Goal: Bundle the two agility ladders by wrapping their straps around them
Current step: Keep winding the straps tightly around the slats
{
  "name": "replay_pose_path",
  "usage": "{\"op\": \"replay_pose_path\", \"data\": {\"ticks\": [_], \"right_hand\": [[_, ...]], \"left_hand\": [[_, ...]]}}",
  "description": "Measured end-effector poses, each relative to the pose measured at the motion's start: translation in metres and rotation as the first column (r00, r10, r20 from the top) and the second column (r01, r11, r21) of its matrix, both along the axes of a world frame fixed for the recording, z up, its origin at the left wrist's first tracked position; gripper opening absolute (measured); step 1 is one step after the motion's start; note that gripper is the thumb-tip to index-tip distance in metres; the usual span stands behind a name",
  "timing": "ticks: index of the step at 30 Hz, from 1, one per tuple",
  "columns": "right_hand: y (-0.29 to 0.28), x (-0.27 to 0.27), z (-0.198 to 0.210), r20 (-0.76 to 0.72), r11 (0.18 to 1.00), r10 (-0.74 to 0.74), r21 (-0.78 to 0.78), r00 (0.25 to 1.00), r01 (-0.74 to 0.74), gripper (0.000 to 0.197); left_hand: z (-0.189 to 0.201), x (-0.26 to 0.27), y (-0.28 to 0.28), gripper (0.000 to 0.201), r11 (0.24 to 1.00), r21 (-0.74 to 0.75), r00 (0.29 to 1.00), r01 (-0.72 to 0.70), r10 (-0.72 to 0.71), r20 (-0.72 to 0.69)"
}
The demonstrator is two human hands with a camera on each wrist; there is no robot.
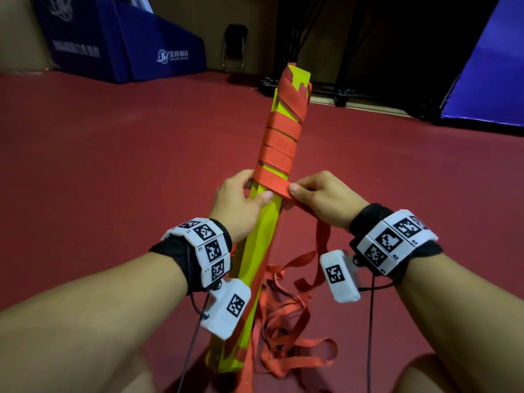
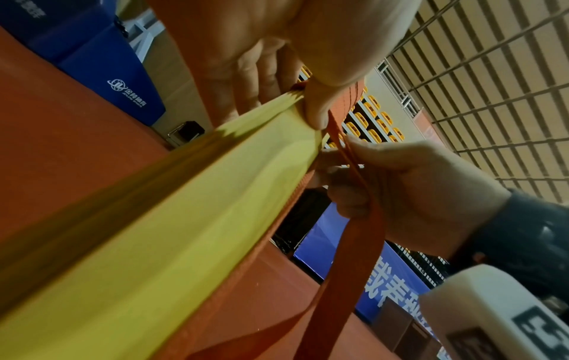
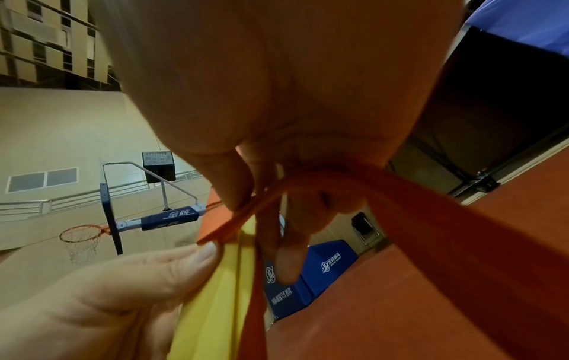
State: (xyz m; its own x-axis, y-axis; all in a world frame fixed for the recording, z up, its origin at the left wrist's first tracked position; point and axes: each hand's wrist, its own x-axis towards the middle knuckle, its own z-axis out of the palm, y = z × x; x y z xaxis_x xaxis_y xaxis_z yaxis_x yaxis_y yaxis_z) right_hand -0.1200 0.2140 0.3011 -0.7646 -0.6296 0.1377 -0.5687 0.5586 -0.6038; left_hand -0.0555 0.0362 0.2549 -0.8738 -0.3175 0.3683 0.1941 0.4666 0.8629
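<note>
1. Floor (image 1: 113,154): dark red sports surface, with blue padded mats (image 1: 158,49) at the far wall.
2. Agility ladder bundle (image 1: 263,222): yellow rungs stacked, held raised and tilted between both hands, upper half wound in red strap (image 1: 279,146).
3. Loose strap (image 1: 289,330): tangled on the floor below.
4. Left hand (image 1: 238,205): grasps the bundle, thumb on top.
5. Right hand (image 1: 320,197): pinches the strap beside the bundle.

Lighting: dim indoor, upper right of head view near black. Wrist views: soft, motion-blurred, edges wide-angle bent.
</note>
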Motion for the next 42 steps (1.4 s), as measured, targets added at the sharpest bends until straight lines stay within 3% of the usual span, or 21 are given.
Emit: {"op": "replay_pose_path", "data": {"ticks": [3, 10, 15, 19, 21, 24, 29, 35, 38, 42], "right_hand": [[0.004, 0.002, 0.004, -0.004, 0.998, 0.06, 0.019, 0.998, -0.06, 0.037], [0.008, -0.008, -0.005, -0.003, 0.983, 0.077, -0.166, 0.997, -0.077, 0.035], [0.009, -0.013, -0.008, 0.003, 0.961, 0.067, -0.269, 0.998, -0.064, 0.025], [0.006, -0.014, -0.01, 0.036, 0.951, 0.074, -0.303, 0.997, -0.06, 0.023], [0.003, -0.013, -0.011, 0.062, 0.939, 0.08, -0.339, 0.995, -0.055, 0.012], [-0.001, -0.013, -0.014, 0.089, 0.913, 0.1, -0.404, 0.991, -0.056, 0.005], [-0.002, -0.009, -0.017, 0.059, 0.896, 0.172, -0.424, 0.983, -0.131, 0.015], [-0.001, -0.001, -0.014, 0.045, 0.831, 0.168, -0.544, 0.985, -0.117, 0.017], [-0.002, 0.002, -0.012, 0.066, 0.788, 0.149, -0.61, 0.987, -0.078, 0.013], [-0.004, 0.003, -0.013, 0.13, 0.749, 0.123, -0.663, 0.984, -0.006, 0.006]], "left_hand": [[0.002, 0.001, -0.001, 0.036, 1.0, 0.002, 1.0, -0.009, 0.009, 0.001], [0.005, 0.001, 0.002, 0.025, 0.988, 0.139, 0.997, 0.068, -0.065, -0.031], [0.007, 0.002, 0.008, 0.034, 0.899, 0.431, 0.996, 0.083, -0.09, -0.005], [0.013, 0.005, 0.01, 0.029, 0.837, 0.532, 0.99, 0.127, -0.137, -0.021], [0.015, 0.006, 0.01, 0.026, 0.806, 0.571, 0.985, 0.157, -0.17, -0.032], [0.019, 0.009, 0.012, 0.024, 0.778, 0.596, 0.975, 0.2, -0.215, -0.047], [0.019, 0.008, 0.014, 0.023, 0.763, 0.606, 0.971, 0.224, -0.23, -0.069], [0.021, 0.01, 0.014, 0.022, 0.723, 0.648, 0.968, 0.24, -0.231, -0.101], [0.023, 0.012, 0.013, 0.03, 0.737, 0.641, 0.974, 0.212, -0.213, -0.076], [0.023, 0.013, 0.014, 0.016, 0.768, 0.613, 0.98, 0.184, -0.193, -0.053]]}}
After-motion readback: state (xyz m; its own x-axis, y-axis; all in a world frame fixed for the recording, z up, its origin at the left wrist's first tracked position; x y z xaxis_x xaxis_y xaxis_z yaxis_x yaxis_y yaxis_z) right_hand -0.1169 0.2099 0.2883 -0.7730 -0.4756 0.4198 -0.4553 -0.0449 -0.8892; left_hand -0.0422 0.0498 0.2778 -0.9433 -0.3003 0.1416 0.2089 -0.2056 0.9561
